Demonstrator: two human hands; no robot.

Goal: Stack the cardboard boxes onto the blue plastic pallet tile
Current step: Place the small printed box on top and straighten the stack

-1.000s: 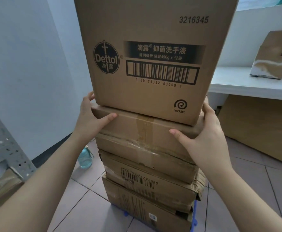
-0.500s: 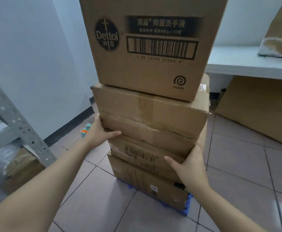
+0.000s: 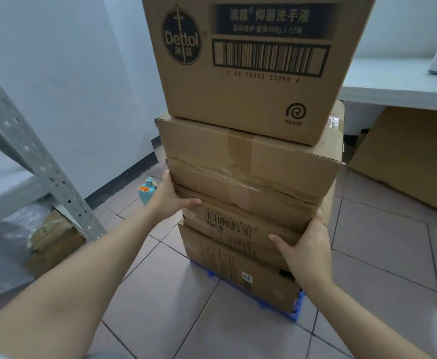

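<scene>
Gripping opposite sides of a box (image 3: pixel 240 224) partway up the stack: left hand (image 3: pixel 169 196) clasped on its left edge, right hand (image 3: pixel 306 248) on its right corner, thumbs across the front. Beneath, a bottom box (image 3: pixel 238 270) resting on the ridged blue pallet tile (image 3: pixel 296 313), set on glossy floor tiles (image 3: pixel 160 307). Above, a creased, taped carton (image 3: pixel 246 164) and a smooth printed Dettol box (image 3: pixel 248 63). Left, a teal bottle (image 3: pixel 146 194) and perforated metal rack (image 3: pixel 43 167); right, leaning cardboard sheet (image 3: pixel 406 156) under a white shelf (image 3: pixel 398 90).
</scene>
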